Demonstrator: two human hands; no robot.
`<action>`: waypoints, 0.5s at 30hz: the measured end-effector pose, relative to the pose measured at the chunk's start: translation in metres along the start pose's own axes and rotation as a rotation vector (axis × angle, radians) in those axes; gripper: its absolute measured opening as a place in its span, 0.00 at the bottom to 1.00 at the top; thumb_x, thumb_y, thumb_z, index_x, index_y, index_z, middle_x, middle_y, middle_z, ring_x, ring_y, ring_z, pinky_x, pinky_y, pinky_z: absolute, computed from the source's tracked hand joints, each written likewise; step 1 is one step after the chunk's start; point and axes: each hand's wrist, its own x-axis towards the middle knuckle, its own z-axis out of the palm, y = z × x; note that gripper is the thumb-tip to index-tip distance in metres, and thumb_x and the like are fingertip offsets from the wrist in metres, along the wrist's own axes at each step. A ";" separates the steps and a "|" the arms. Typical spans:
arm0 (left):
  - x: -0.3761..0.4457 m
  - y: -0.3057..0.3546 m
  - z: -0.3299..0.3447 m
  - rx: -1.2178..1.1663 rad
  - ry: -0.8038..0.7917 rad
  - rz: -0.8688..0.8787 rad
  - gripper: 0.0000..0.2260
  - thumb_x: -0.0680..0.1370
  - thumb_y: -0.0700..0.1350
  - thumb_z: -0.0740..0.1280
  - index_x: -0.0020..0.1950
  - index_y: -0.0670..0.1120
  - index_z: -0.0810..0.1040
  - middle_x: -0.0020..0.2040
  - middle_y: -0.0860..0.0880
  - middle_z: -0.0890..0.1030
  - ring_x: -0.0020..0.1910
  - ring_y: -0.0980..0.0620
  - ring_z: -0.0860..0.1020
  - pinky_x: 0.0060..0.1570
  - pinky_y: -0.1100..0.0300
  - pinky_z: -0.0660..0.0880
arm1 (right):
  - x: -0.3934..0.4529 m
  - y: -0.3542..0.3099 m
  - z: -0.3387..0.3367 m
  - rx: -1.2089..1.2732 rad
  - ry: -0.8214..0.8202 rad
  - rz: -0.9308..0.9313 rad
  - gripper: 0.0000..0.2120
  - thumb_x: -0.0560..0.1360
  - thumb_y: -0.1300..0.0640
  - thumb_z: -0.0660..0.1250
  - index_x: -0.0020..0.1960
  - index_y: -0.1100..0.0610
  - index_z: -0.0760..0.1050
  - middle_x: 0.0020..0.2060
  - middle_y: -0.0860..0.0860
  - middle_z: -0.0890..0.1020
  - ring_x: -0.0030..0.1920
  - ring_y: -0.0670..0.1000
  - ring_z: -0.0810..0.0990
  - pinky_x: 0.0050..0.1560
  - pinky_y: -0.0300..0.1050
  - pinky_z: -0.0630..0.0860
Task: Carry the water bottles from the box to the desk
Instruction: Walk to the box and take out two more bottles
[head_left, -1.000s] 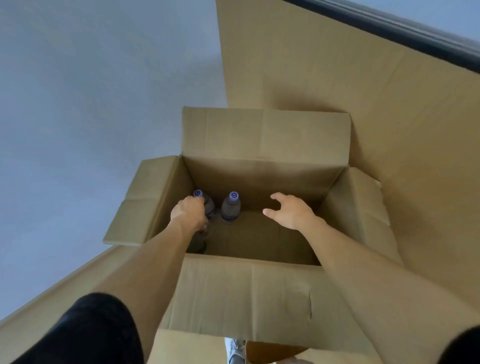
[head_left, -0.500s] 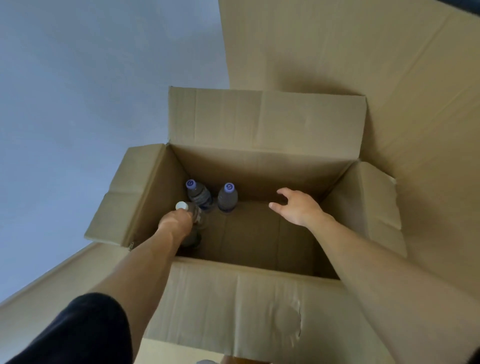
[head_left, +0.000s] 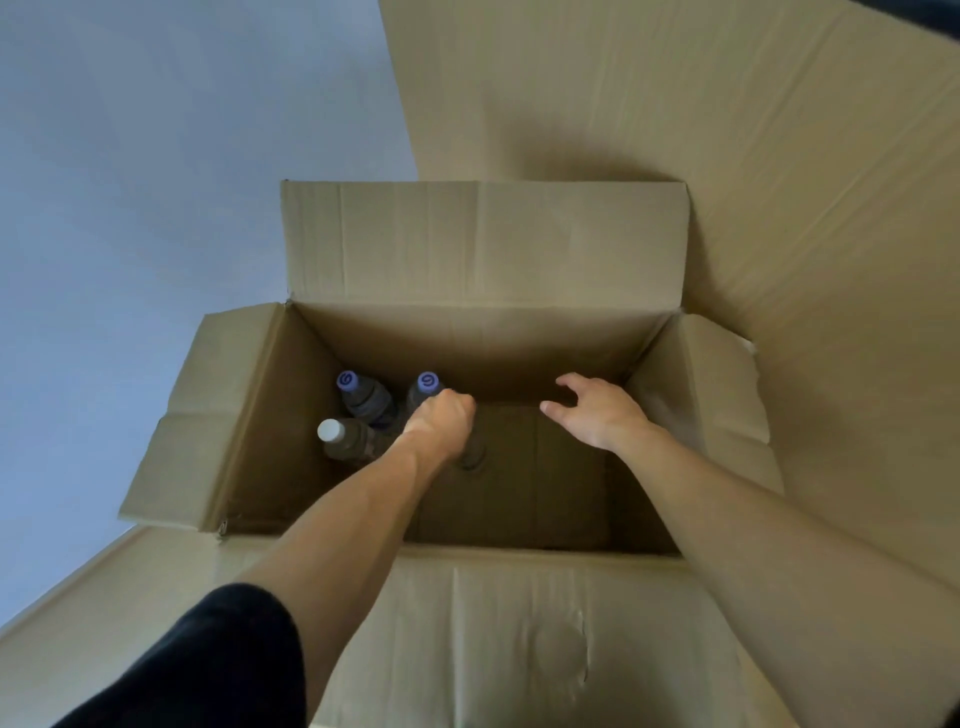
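An open cardboard box (head_left: 483, 332) stands in front of me on the floor. Three water bottles stand in its left part: one with a purple cap (head_left: 347, 381) at the back left, one with a white cap (head_left: 331, 430) in front of it, and a second purple-capped bottle (head_left: 427, 383) to their right. My left hand (head_left: 441, 423) reaches into the box and its fingers curl round that second purple-capped bottle just below the cap; the bottle's base shows under the hand. My right hand (head_left: 597, 415) hovers inside the box to the right, fingers spread, holding nothing.
The box's four flaps are folded outward; the near flap (head_left: 519, 639) lies under my forearms. A large cardboard sheet (head_left: 727, 156) lies under and behind the box on the right. Pale grey floor (head_left: 156, 208) fills the left. The right half of the box floor is bare.
My left hand has let go of the white-capped bottle, which now stands free, and moved right onto the second purple-capped bottle. My right hand stayed hovering in the box.
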 end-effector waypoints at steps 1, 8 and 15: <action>0.006 0.009 -0.002 -0.006 0.007 0.021 0.11 0.81 0.36 0.63 0.63 0.40 0.77 0.61 0.40 0.80 0.59 0.38 0.80 0.56 0.47 0.78 | -0.001 0.002 -0.001 0.000 0.001 0.008 0.30 0.81 0.38 0.60 0.79 0.47 0.61 0.76 0.53 0.67 0.74 0.59 0.68 0.71 0.55 0.70; 0.039 0.055 0.005 -0.005 0.054 0.098 0.12 0.81 0.38 0.65 0.64 0.43 0.78 0.60 0.42 0.80 0.58 0.40 0.81 0.54 0.49 0.78 | -0.009 0.013 -0.005 0.029 0.027 0.041 0.29 0.81 0.38 0.61 0.78 0.47 0.62 0.76 0.53 0.68 0.74 0.58 0.68 0.70 0.53 0.70; 0.040 0.033 0.009 -0.056 0.068 0.097 0.14 0.80 0.41 0.68 0.65 0.45 0.76 0.62 0.44 0.77 0.61 0.40 0.79 0.54 0.49 0.76 | -0.010 0.018 -0.004 0.058 0.013 0.067 0.29 0.81 0.39 0.61 0.79 0.47 0.61 0.76 0.53 0.67 0.75 0.58 0.67 0.70 0.53 0.68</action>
